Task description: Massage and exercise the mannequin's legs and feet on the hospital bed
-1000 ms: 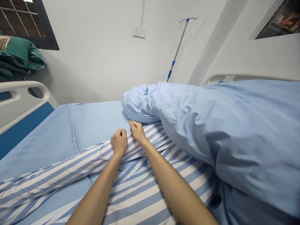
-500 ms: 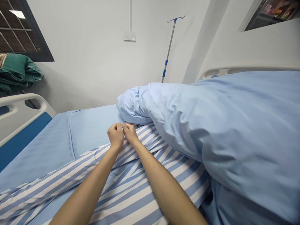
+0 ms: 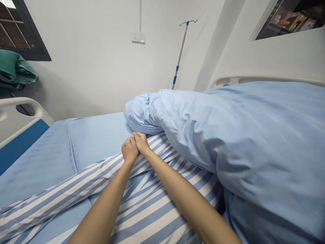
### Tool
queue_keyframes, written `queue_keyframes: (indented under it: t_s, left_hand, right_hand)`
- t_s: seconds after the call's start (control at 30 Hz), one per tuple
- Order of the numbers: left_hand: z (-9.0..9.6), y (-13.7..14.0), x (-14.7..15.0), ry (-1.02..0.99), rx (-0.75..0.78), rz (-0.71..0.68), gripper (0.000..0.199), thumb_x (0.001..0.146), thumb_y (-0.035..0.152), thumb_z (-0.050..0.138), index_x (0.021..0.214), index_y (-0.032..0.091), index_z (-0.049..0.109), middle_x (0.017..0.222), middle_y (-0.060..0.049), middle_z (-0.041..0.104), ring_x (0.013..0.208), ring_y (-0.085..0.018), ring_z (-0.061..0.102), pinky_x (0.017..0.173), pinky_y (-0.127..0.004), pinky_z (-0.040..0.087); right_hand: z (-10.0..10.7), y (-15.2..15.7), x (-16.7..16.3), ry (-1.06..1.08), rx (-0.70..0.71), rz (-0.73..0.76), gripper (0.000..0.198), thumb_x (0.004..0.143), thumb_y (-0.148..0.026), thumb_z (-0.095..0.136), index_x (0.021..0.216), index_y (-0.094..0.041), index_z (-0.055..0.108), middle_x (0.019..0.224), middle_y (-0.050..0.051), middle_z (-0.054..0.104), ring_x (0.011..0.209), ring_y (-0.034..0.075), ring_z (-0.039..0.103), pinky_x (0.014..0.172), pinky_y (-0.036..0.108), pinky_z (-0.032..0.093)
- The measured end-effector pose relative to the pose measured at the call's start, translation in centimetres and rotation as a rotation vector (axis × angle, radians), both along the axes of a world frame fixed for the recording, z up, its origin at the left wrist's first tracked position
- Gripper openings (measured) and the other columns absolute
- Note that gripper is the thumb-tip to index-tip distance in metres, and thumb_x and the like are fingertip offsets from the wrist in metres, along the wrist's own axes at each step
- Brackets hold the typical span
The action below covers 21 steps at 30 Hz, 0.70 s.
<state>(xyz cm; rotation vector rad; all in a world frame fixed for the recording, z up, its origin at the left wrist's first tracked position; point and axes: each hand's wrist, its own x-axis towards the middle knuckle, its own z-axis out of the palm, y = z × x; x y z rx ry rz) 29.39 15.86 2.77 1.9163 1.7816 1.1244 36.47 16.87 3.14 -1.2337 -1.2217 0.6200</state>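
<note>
On the bed, my left hand [image 3: 130, 149] is closed in a fist on the upper edge of a blue-and-white striped garment [image 3: 83, 184]. Its fingertips are hidden underneath. Close against it, my right hand [image 3: 141, 141] is also closed, its fingers curled down at the same edge, just below the end of a bunched light-blue duvet [image 3: 188, 118]. What lies under the curled fingers is mostly hidden. The garment spreads in folds beneath both forearms and runs in a long strip toward the lower left.
Blue bedding [image 3: 101, 130] covers the mattress. A bed-end board [image 3: 22, 123] stands at left, with green folded cloth [image 3: 15, 73] beyond it. Behind the bed, an IV pole [image 3: 180, 54] stands by the wall, near a wall socket [image 3: 138, 37]. Another bed board [image 3: 254, 79] shows behind the duvet.
My right hand has shifted slightly up against the duvet's end, and my left hand has moved a little down and right beside it. The view has turned slightly.
</note>
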Motion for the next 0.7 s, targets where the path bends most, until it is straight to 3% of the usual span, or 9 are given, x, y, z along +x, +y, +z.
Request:
queue_keyframes:
  t_s: [0.2, 0.4, 0.6, 0.7]
  left_hand:
    - [-0.1, -0.5, 0.7, 0.125, -0.053, 0.049, 0.036, 0.088, 0.034, 0.026, 0.075, 0.022, 0.058, 0.083, -0.008, 0.067, 0.078, -0.022, 0.059, 0.062, -0.029, 0.034]
    - [0.0, -0.6, 1.1, 0.193, -0.074, 0.052, 0.04, 0.087, 0.035, 0.023, 0.077, 0.023, 0.06, 0.086, -0.008, 0.067, 0.081, -0.023, 0.059, 0.064, -0.03, 0.036]
    - [0.2, -0.4, 1.0, 0.238, -0.086, -0.049, 0.038, 0.083, 0.037, 0.027, 0.072, 0.023, 0.061, 0.084, -0.009, 0.067, 0.079, -0.024, 0.058, 0.063, -0.031, 0.037]
    - [1.2, 0.8, 1.4, 0.136, -0.106, -0.097, 0.036, 0.079, 0.035, 0.031, 0.064, 0.021, 0.06, 0.074, -0.007, 0.065, 0.071, -0.021, 0.056, 0.06, -0.029, 0.036]
  right_hand:
    - [1.9, -0.1, 2.6, -0.401, -0.045, 0.137, 0.038, 0.081, -0.038, 0.038, 0.048, -0.018, 0.039, 0.046, -0.005, 0.038, 0.05, 0.009, 0.035, 0.052, 0.023, 0.026]
    - [0.1, 0.2, 3.4, -0.407, -0.047, -0.041, 0.039, 0.084, -0.04, 0.036, 0.053, -0.018, 0.048, 0.053, -0.001, 0.05, 0.059, 0.012, 0.046, 0.058, 0.022, 0.031]
    - [-0.6, 0.3, 3.7, -0.361, -0.005, -0.042, 0.04, 0.084, -0.04, 0.035, 0.053, -0.018, 0.046, 0.053, -0.003, 0.048, 0.056, 0.01, 0.043, 0.057, 0.021, 0.031]
    - [-0.3, 0.4, 3.8, -0.293, 0.011, -0.042, 0.038, 0.084, -0.039, 0.036, 0.054, -0.018, 0.047, 0.054, -0.003, 0.048, 0.056, 0.01, 0.043, 0.056, 0.021, 0.031]
